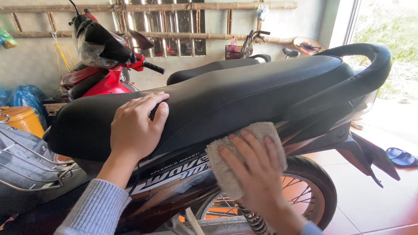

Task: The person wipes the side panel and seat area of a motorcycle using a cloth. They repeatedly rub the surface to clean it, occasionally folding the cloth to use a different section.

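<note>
A dark motorbike with a long black seat [244, 87] fills the view. My left hand [137, 126] lies flat on the front part of the seat, fingers together. My right hand [257, 169] presses a beige terry cloth [226, 152] against the bike's side panel [174, 178] just below the seat, above the rear wheel [309, 191]. A black grab rail [370, 65] curves over the seat's rear end.
A red motorbike [100, 74] stands behind at the left, near a bamboo ladder [174, 6] on the wall. A wire basket [26, 161] and an orange bucket [21, 119] are at the far left. A blue sandal [400, 156] lies on the tiled floor at the right.
</note>
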